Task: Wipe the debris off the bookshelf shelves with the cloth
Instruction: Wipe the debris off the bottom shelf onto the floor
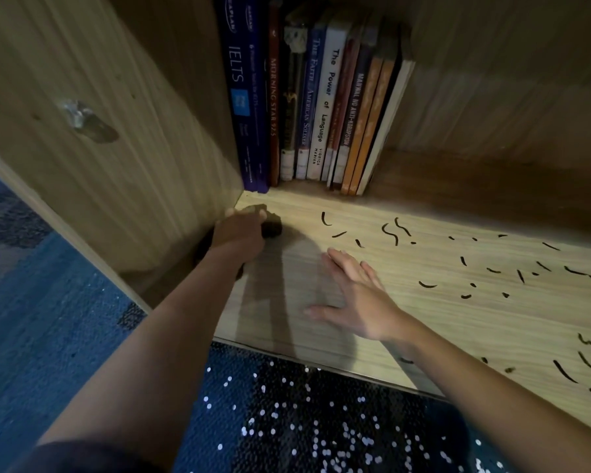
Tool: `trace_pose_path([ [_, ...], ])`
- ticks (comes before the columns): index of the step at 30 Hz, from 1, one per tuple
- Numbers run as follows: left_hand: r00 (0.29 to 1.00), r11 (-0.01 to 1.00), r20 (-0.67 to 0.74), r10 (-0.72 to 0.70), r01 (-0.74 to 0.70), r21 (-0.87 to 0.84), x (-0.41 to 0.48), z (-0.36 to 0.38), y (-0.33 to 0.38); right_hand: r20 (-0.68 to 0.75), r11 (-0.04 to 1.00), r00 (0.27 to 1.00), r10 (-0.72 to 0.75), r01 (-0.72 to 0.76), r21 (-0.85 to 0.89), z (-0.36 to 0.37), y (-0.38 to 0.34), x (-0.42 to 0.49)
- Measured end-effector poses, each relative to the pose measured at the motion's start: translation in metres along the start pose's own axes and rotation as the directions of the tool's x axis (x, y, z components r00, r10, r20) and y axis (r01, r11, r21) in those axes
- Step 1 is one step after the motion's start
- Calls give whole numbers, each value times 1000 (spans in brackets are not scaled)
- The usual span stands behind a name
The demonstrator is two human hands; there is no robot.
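- Head view looks down into one compartment of a wooden bookshelf [492, 97], onto its pale shelf board [475, 322]; the board's front edge runs slantwise across the lower part of the picture
- left hand [240, 232] sits in the left corner of the shelf board, close against the side panel [116, 148]; its fingers are curled over a small dark wad, the cloth [272, 229]; only the part past the knuckles shows, and it rests on the board
- right hand [357, 297] lies flat on the shelf board, palm down, fingers straight and slightly spread, thumb stretched out to the left; it has hold of nothing; it is near the left hand but apart from it
- debris [427, 285], thin dark curved strands and small specks, is scattered over the board from just beyond the right hand's fingertips out to the right edge of the picture; a few pieces lie near the front edge beside the right forearm
- books [321, 107] stand upright in a row at the back left of the compartment, the leftmost against the side panel; spines read IELTS, Morning Star and The Power of Language
- blue carpet [58, 319] lies below and left of the shelf; white flecks [321, 438] dot a darker patch in front of the board's edge
- small pale fitting [79, 114] sits on the side panel; too blurred to tell what it is
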State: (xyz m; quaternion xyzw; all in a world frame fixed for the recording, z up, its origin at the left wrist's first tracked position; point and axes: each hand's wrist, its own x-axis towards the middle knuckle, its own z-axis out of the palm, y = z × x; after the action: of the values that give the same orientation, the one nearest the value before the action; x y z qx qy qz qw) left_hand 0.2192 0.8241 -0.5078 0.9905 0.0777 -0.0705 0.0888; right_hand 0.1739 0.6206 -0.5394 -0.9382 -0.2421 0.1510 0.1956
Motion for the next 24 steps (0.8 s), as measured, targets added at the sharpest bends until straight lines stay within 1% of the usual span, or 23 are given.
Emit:
trace_pose_path([
  [2, 999, 999, 0, 49, -49, 0, 5, 2, 2, -12, 1000, 1000, -6, 6, -8, 0, 0, 0],
  [4, 995, 995, 22, 101, -100, -24, -10, 8, -5, -5, 1000, 1000, -11, 11, -6, 0, 0, 0],
  [6, 990, 989, 15, 138, -137, -60, -27, 15, -12, -3, 1000, 1000, -12, 12, -3, 0, 0, 0],
  [8, 989, 988, -8, 146, -147, -49, -27, 16, -16, 1, 1000, 1000, -13, 13, 3, -1, 0, -1],
  [10, 994, 994, 8, 111, -111, 6, -8, 11, -13, 7, 1000, 1000, -11, 10, 4, -1, -2, -1],
  [12, 997, 997, 15, 75, -75, 22, 11, 3, -8, -2, 1000, 1000, -5, 5, 12, -1, -3, 0],
  [15, 994, 994, 42, 98, -99, 38, 8, 3, -7, 6, 1000, 1000, 1, -1, -10, -2, -2, -1],
  [17, 988, 990, 64, 138, -137, -11, -16, 13, -14, 8, 1000, 1000, -4, 5, -17, -1, -1, 0],
  [18, 986, 987, 55, 155, -152, -56, -26, 17, -18, 10, 1000, 1000, -3, 3, -17, -1, 0, 0],
  [20, 994, 991, 9, 112, -111, -72, -27, 16, -22, 12, 1000, 1000, -5, 5, -8, -1, 0, 0],
  [23, 998, 999, -24, -50, 50, -2, 5, 7, -5, -3, 1000, 1000, -7, 7, -15, 1, 2, 2],
  [24, 998, 998, -33, -60, 61, 15, 14, 6, 4, -27, 1000, 1000, -9, 8, -20, 1, 2, 2],
])
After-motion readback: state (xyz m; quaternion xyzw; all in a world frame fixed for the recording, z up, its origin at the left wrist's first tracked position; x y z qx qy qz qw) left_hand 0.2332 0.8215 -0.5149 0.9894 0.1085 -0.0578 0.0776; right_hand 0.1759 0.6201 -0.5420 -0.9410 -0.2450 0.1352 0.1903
